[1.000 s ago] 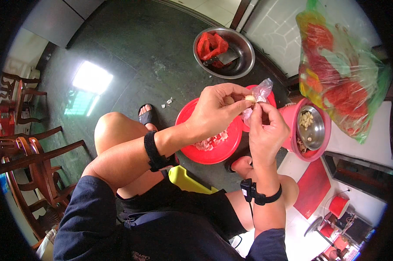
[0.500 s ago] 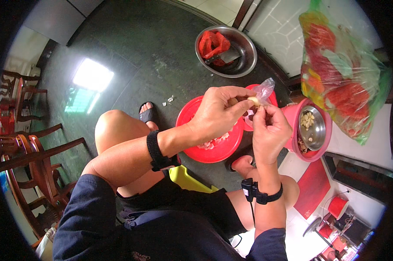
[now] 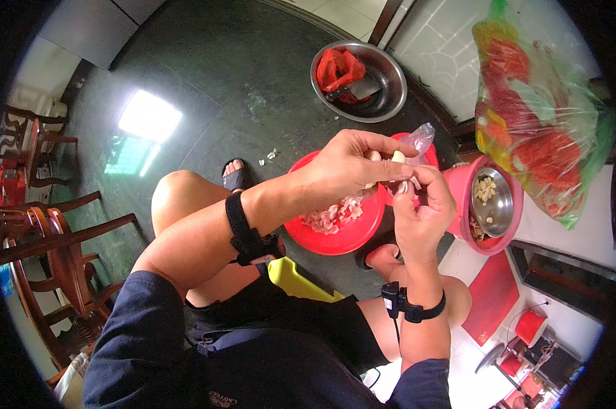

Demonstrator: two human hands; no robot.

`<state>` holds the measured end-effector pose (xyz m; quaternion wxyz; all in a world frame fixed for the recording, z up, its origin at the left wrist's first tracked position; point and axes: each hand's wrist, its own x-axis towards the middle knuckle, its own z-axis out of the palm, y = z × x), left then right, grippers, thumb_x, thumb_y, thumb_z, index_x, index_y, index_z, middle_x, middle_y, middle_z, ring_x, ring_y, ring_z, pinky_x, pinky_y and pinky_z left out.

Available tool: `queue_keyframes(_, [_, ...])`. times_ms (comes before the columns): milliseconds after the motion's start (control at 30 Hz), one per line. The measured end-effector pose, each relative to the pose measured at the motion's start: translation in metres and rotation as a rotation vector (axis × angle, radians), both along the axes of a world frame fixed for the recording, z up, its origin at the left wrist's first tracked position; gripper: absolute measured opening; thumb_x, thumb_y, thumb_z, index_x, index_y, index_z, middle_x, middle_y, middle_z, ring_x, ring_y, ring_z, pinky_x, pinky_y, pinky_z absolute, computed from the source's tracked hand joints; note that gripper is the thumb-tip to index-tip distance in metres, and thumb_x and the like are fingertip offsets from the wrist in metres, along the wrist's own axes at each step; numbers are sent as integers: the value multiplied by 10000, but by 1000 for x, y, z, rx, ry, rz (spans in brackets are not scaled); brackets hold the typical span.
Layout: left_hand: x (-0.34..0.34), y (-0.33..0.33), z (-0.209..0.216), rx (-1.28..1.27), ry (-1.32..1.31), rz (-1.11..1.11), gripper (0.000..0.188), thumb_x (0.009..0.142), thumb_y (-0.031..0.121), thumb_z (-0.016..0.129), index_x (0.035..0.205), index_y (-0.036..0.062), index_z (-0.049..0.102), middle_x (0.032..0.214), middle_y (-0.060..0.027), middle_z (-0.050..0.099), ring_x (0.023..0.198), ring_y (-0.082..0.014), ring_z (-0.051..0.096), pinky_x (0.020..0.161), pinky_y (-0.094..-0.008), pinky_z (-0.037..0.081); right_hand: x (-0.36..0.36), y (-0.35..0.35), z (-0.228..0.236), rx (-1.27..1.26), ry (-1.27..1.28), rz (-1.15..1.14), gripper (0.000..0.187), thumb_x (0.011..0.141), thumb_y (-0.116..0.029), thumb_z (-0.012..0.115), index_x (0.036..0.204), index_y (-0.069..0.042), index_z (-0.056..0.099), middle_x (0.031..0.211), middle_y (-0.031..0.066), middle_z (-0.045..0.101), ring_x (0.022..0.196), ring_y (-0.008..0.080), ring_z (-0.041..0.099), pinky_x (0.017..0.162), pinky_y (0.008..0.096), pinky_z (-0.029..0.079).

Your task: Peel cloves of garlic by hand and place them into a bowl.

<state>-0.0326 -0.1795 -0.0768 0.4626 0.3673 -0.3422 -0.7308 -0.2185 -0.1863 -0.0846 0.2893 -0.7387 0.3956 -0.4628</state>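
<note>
From the clove, a red basin (image 3: 373, 226) of peelings sits at seven o'clock, and a pink bucket (image 3: 459, 192) at four carries a steel bowl (image 3: 502, 206) of pieces. The left hand's (image 3: 342, 165) grip clamps the pale clove (image 3: 398, 157) at its three-o'clock side; whether the right hand's (image 3: 424, 213) grip, just beside at five, is closed I cannot tell.
</note>
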Motion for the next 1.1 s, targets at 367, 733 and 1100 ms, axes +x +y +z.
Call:
queue_keyframes(367, [15,4,-3,-50,12,-73,383,942,-12,713,1323,6,683,992,-22,738,691,-49,618,570,-192,488,-18,1,6,444,-425,-19,197,985,-35,458,1019,-8,650,877,43,680,731,117,606,677,278,503])
queue_keyframes(733, [17,9,-20,-40,144,-77,407,936,-79,675,1335,-18,620,1118,-80,768,706,-35,640,596,-187,517,-26,9,-43,219,881,134,139,892,-154,669,948,-29,690,931,205,706,860,405,699,770,499,549])
queue_keyframes(1100, [6,13,-3,-327,-427,45,373,867,-15,758,1232,4,683,1011,-75,788,646,19,491,549,-208,432,-18,10,16,52,-38,-4,203,853,37,789,1045,5,732,942,91,697,803,145,660,700,267,525])
